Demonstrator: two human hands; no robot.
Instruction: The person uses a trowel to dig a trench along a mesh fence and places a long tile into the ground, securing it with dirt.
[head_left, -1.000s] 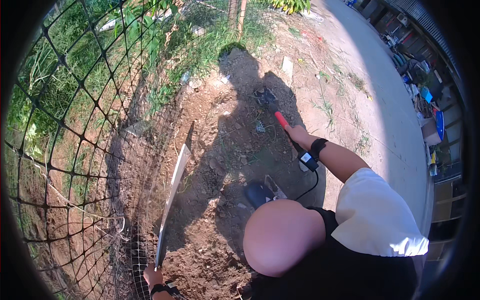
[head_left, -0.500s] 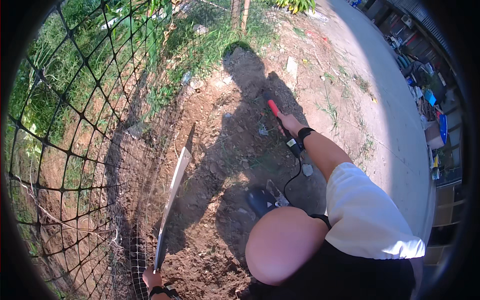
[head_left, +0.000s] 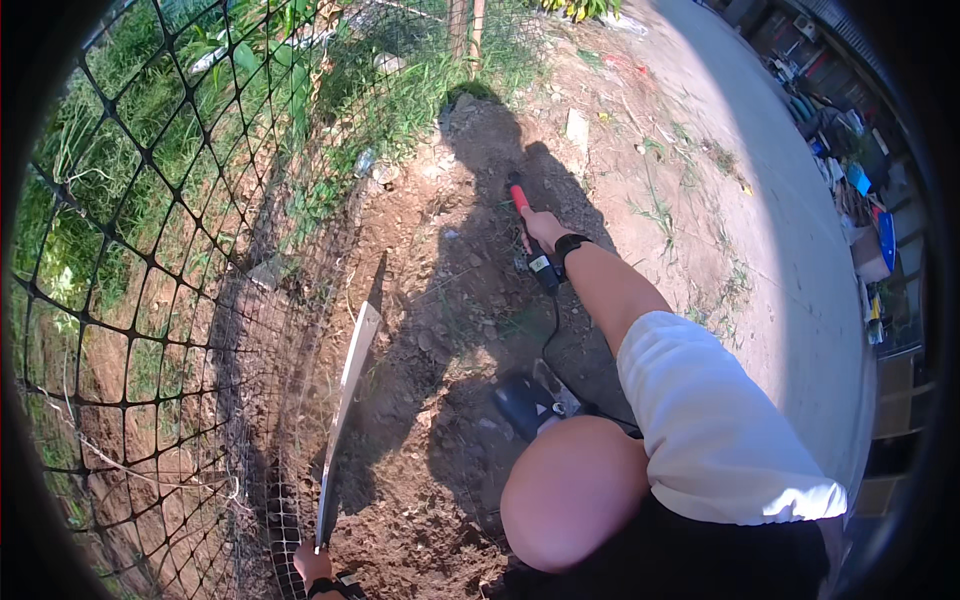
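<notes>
My left hand (head_left: 312, 563), at the lower edge beside the mesh, is closed on the near end of a long, thin pale strip (head_left: 350, 375). The strip leans up and away over the soil, and a dark shadow runs on from its far end. My right hand (head_left: 541, 229) is wrapped around a corded power tool (head_left: 518, 197) with a red front part and a black body. It points away from me, over my own shadow. A black cord (head_left: 557, 318) hangs from its rear toward my knee. The tool's working end is too dark to make out.
Black plastic mesh fencing (head_left: 125, 403) runs along the left, with green plants (head_left: 90, 190) behind it. My dark shoe (head_left: 527, 404) stands on loose soil (head_left: 415, 545). Concrete pavement (head_left: 745, 160) curves along the right, where a piled clutter of goods (head_left: 865, 235) lines a building.
My right hand and the power tool have moved left and a little farther away. My left hand and the strip have shifted only slightly to the right in view.
</notes>
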